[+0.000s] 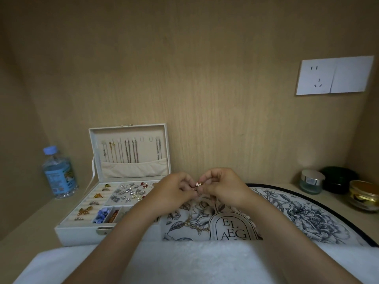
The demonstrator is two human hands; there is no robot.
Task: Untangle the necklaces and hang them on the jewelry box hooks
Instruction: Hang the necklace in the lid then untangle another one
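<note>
Your two hands are meeting in the middle, up above the flowery mat [307, 218]. Your left hand [176, 190] and your right hand [223, 187] are both curling their fingers, and they are pinching a thin necklace [198, 184] between the fingertips. Its little shiny charm is peeking out right where the two hands are touching. A fine thread of it is hanging down from your fingers toward the mat. A gold chain [196, 227] is lying on the mat just below your hands, but it is too thin to tell if it is the same one.

The jewelry box [82, 232] is sitting open on the worktop [26, 226], just to the left of your left hand. Your left arm is reaching over its near right corner. Its lid [127, 133] is standing up against the wooden wall. Small hooks [150, 138] are running along the top of the lid. Several chains [129, 153] are hanging from them, well apart from the necklace you are holding. Small shiny pieces [129, 193] are lying in the tray of the box.

A water bottle [59, 173] is standing left of the box. Three jars [311, 181] are sitting at the far right. A fluffy white cloth [184, 261] is lying under your arms.
</note>
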